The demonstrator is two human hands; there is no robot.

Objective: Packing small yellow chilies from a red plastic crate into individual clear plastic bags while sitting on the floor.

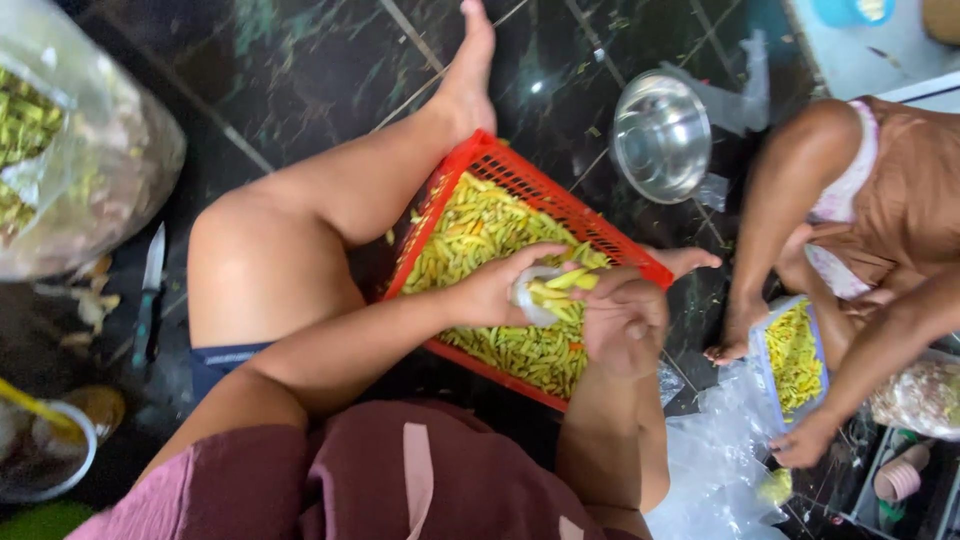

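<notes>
A big clear plastic bag (75, 160) of green-yellow chilies sits far left; crumpled clear bags (715, 455) lie lower right.

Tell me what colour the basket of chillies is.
The basket is red, seen in the head view.

I see a small clear plastic bag (532, 292) stuffed with yellow-green chili peppers, its white film crumpled around them and several pods poking out sideways toward the right. It sits above a red plastic slatted basket (520, 180), rectangular and tilted on the dark tiled floor, which is heaped with many more of the same slender yellow and green chilies (480, 235) lying in all directions
</notes>
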